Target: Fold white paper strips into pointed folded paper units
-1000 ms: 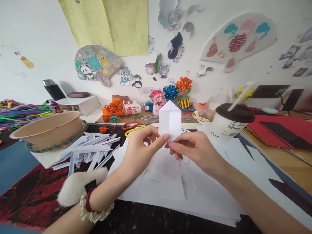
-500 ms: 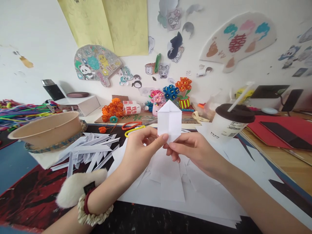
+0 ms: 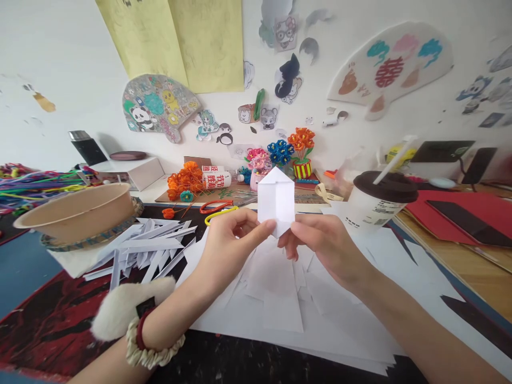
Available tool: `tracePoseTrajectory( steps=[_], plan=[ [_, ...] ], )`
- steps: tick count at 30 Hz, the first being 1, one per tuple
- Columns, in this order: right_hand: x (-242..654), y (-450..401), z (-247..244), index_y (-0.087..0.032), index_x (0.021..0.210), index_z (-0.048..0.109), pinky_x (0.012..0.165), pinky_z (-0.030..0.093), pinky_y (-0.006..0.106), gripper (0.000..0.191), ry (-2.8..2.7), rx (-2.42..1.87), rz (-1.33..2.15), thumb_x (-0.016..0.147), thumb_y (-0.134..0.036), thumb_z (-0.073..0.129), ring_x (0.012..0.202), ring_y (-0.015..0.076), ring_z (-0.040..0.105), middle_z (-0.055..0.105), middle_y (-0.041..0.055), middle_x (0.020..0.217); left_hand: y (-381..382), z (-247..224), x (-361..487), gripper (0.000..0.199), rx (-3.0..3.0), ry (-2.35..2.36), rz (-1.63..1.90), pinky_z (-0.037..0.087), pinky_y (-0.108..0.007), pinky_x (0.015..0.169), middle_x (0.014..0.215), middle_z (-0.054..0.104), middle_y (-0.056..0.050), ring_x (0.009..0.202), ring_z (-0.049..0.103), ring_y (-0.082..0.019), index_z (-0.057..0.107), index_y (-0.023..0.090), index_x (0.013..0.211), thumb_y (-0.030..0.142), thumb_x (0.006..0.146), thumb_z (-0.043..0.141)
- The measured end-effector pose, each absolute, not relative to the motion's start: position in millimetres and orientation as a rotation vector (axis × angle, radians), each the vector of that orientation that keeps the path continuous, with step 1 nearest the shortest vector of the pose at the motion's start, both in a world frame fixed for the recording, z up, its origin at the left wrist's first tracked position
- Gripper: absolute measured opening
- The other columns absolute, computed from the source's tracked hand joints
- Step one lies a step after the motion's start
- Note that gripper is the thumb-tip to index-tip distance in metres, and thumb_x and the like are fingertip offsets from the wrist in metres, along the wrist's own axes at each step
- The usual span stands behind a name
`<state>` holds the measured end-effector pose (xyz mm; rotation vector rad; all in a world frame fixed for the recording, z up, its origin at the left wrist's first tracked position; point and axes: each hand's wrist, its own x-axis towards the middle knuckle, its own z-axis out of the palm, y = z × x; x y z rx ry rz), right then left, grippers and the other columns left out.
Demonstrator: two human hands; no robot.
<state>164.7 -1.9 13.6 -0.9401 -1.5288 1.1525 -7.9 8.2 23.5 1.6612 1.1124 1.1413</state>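
Folded paper [image 3: 276, 202] upright in the air over the worktop [image 3: 248, 365], loose white sheets [image 3: 344, 330] beneath. My left hand [image 3: 236, 234] pinches its lower left; my right hand [image 3: 328, 242] pinches its lower right edge. Paper strips [image 3: 150, 242] and tan bowl [image 3: 80, 213] toward worktop's left edge, lidded cup [image 3: 368, 213] toward its back right. Behind, white wall [image 3: 48, 32] with 2 fan shapes [image 3: 160, 104]. Yellow sheets [image 3: 212, 48] cut off on top, some fingertips hidden, cup print unreadable.

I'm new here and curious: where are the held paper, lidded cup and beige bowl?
Held paper [image 3: 276, 204], head view: creased face.
Lidded cup [image 3: 367, 209], head view: white side.
Beige bowl [image 3: 90, 217], head view: outer wall.
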Motion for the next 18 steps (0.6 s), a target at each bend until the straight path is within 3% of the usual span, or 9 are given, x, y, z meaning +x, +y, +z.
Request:
tracePoseTrajectory(
  steps=[4,9,18],
  plan=[
    [164.2,-2.6,11.8,-0.016,0.065,0.068,0.047,0.047,0.024,0.019,-1.534,-0.963,1.073,0.081,-0.027,0.065,0.049,0.0106,0.056,0.062,0.0003,0.056,8.2,22.2,-8.1,0.026,1.627,1.057,1.128,0.042,-0.024,0.057,0.065,0.063,-0.002,0.063,0.059,-0.014,0.061,0.015,0.066,0.035,0.077,0.072],
    [166.0,-2.2,9.0,-0.016,0.066,0.069,0.047,0.047,0.022,0.02,-1.539,-0.87,1.105,0.083,-0.025,0.064,0.049,0.0097,0.056,0.062,-0.0002,0.056,7.7,22.4,-9.3,0.021,1.549,0.89,1.07,0.048,-0.028,0.068,0.075,0.07,-0.004,0.073,0.065,-0.016,0.061,0.015,0.071,0.032,0.081,0.07],
    [165.9,-3.9,10.1,-0.017,0.069,0.071,0.048,0.048,0.021,0.017,-1.538,-0.814,1.126,0.083,-0.024,0.066,0.05,0.0089,0.056,0.063,-0.0006,0.057,7.0,23.3,-9.0,0.027,1.603,0.988,1.115,0.047,-0.028,0.061,0.068,0.067,-0.003,0.067,0.064,-0.017,0.058,0.016,0.067,0.036,0.079,0.072]
  ],
)
